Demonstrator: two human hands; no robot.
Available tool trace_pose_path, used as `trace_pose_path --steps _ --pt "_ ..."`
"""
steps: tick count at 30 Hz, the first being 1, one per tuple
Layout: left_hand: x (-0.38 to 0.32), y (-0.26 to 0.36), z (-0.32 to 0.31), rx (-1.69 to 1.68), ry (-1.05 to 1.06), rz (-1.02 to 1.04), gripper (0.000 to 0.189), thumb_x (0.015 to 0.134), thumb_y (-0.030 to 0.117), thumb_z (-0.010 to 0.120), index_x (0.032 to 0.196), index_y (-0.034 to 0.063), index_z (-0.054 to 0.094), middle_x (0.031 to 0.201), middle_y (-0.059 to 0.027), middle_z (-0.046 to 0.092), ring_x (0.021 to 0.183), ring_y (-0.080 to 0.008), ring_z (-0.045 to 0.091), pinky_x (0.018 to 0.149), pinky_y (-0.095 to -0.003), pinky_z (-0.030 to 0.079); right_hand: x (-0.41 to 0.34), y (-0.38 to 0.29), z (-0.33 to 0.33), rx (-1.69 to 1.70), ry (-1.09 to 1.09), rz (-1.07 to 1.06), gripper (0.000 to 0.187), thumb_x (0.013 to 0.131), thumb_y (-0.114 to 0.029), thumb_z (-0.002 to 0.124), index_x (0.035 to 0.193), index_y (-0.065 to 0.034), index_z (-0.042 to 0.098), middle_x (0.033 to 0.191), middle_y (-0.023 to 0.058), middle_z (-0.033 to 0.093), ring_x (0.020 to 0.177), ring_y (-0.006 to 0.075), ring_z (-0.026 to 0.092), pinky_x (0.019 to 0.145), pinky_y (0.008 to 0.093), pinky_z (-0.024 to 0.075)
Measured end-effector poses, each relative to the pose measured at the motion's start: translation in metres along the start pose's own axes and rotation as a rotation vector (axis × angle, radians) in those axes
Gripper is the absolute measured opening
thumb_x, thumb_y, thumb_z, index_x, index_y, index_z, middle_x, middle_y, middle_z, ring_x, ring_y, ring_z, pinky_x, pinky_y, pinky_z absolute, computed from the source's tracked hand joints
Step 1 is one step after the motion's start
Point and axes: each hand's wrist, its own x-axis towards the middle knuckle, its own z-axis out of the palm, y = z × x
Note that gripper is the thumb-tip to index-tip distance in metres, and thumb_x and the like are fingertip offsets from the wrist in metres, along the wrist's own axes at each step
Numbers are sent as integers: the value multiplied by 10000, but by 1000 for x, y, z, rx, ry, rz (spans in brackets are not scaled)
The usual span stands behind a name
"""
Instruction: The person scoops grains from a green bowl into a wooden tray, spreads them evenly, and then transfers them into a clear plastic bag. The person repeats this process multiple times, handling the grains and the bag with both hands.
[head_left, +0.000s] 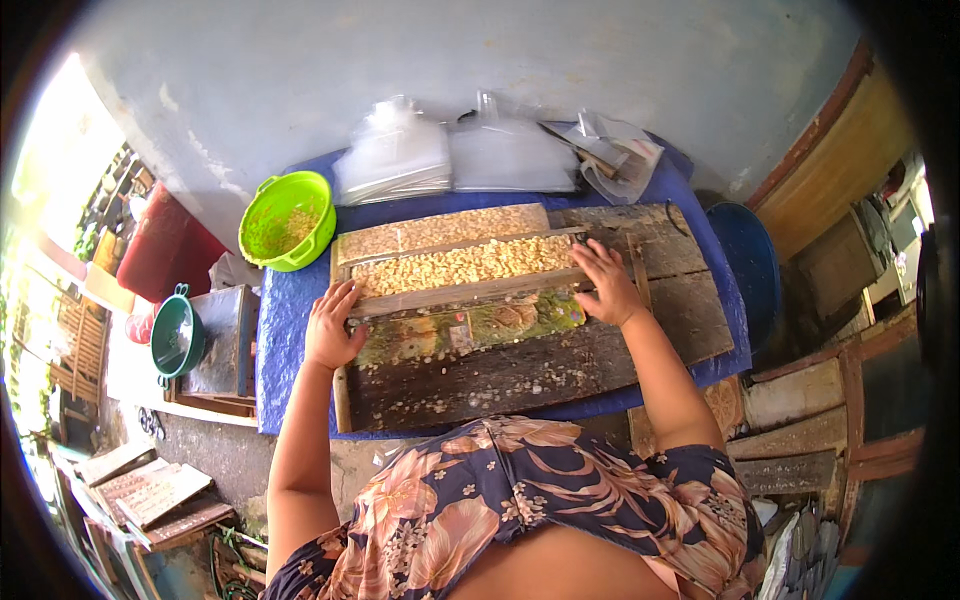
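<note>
A long wooden frame lies on dark wooden boards, filled with pale split soybeans. My left hand rests at the frame's left end, fingers on its corner. My right hand touches the right end, fingers spread over the corner. Neither hand is closed round anything that I can see. Behind the frame lies a flat slab of the same pale beans, which looks wrapped in clear plastic. A stained printed sheet lies just in front of the frame.
A lime-green plastic basin with bean remains stands at the back left on a blue tarpaulin. Stacks of clear plastic bags lie along the wall. A dark green colander is at the left, a blue tub at the right.
</note>
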Motion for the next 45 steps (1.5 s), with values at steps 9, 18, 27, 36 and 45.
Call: trace_pose_path --steps 9,18,27,36,45 --pt "19 0 6 -162 107 -3 162 733 65 599 883 62 660 1009 -98 633 974 -299 582 831 -369 463 13 -2 2 53 32 13 342 817 -125 583 1158 -113 568 1222 21 543 1184 268 444 954 400 408" --pt "31 -5 4 -256 117 -109 101 768 80 594 818 21 658 869 -145 647 820 -303 621 730 -344 487 30 -2 -1 187 90 -79 176 793 -102 603 952 -77 674 1038 45 631 976 255 544 839 379 458" --pt "40 -11 9 -284 64 -311 98 760 109 635 827 45 668 806 -135 647 764 -254 627 687 -322 473 58 13 -8 549 -125 302 179 772 -117 633 929 -33 651 711 51 618 621 136 554 598 295 450" --pt "44 -10 17 -260 152 -310 95 722 83 653 810 51 671 742 -114 626 698 -235 612 659 -308 473 69 13 -3 479 -97 374 225 727 -51 611 950 -26 625 682 68 630 609 178 589 590 313 465" --pt "53 -22 16 -222 45 -333 392 667 77 677 1052 56 609 1071 -133 572 796 -225 596 698 -311 485 81 14 -2 263 -100 380 533 647 -58 690 1155 -70 527 1122 127 570 951 270 570 782 380 465"
